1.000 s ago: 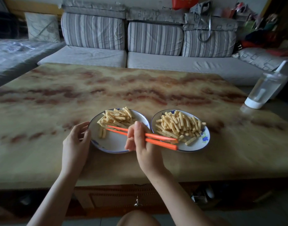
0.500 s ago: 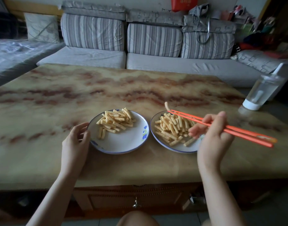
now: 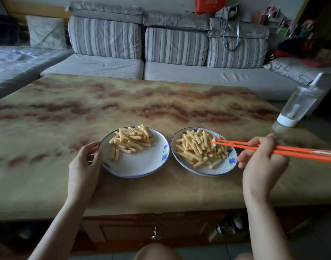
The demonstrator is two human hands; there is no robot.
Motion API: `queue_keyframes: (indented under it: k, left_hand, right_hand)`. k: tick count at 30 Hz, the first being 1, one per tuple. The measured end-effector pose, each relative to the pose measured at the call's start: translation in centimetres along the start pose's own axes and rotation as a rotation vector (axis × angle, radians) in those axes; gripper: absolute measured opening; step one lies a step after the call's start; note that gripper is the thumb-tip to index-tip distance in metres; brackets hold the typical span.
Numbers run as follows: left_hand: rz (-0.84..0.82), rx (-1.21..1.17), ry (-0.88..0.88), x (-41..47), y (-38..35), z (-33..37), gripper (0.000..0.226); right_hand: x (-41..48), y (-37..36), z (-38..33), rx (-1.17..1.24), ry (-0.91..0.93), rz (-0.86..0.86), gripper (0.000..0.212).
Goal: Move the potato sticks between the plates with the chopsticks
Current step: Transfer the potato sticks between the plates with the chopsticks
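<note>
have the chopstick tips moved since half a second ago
Yes. The chopsticks tips dropped from over the right plate far rim down into its pile of potato sticks.

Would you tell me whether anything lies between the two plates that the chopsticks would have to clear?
Nothing visible does. The left plate and right plate sit side by side with only bare table between. The left hand is at the left plate's outer rim, away from that gap; the right hand holds the chopsticks.
</note>
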State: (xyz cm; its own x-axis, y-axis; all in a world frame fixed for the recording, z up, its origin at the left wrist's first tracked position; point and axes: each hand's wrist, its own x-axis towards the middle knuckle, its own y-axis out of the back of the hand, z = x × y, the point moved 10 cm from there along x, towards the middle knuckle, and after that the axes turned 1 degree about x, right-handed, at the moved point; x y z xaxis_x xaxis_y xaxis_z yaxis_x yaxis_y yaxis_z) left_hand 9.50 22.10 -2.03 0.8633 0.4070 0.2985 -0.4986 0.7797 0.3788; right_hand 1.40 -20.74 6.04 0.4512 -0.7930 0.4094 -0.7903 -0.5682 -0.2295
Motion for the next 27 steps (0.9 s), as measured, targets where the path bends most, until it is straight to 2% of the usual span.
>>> queue_keyframes:
  k: [3, 6, 13, 16, 19, 27]
  left_hand:
    - [-0.003, -0.003, -0.006, 0.0, -0.1, 0.0, 0.030]
    - [-0.004, -0.004, -0.002, 0.0, -0.1, 0.0, 0.030]
    - [-0.001, -0.007, -0.006, 0.0, 0.0, -0.1, 0.029]
    - [0.003, -0.005, -0.004, 0.1, -0.1, -0.1, 0.029]
    - [-0.001, -0.005, -0.003, 0.1, -0.1, -0.2, 0.029]
    - [-0.001, -0.002, -0.007, 0.1, -0.1, -0.1, 0.028]
  right_hand:
    - [-0.7, -0.7, -0.9, 0.084, 0.026, -0.021, 0.042]
    - [-2.1, -2.7, -1.7, 0.170, 0.056, -0.141, 0.041]
    - [-10.9, -11.5, -1.0, 0.193, 0.041, -0.741, 0.039]
    - [-14.4, -13.8, -0.2, 0.175, -0.015, -0.916, 0.040]
    - [-16.0, -14.8, 0.7, 0.178, -0.101, -0.968, 0.043]
    - [-16.5, -15.6, 1.3, 0.175, -0.194, -0.921, 0.042]
